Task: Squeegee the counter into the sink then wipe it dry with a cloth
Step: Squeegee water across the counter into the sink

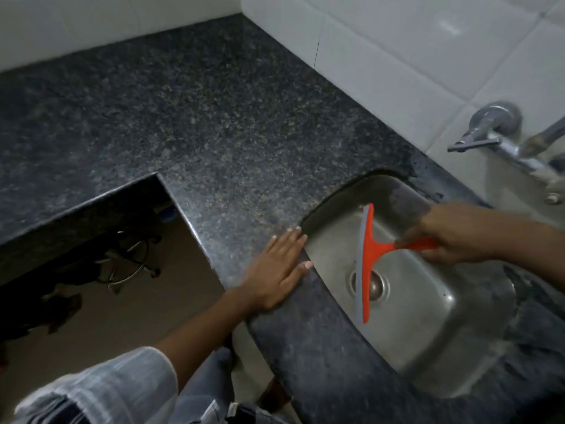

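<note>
steel sink (428, 325) set in dark speckled counter (214, 117). inside sink: just the round drain (374, 284) at the bottom; no cloth seen. r hand (455, 237) curled round the handle of the orange squeegee (367, 258), holding it over the sink, grey blade edge facing the counter side, blade crossing above the drain. l hand (275, 270) flat, fingers straight, pressing on the counter lip just beside the sink's rim. tap (495, 139) on the tiled wall beyond the sink.
</note>
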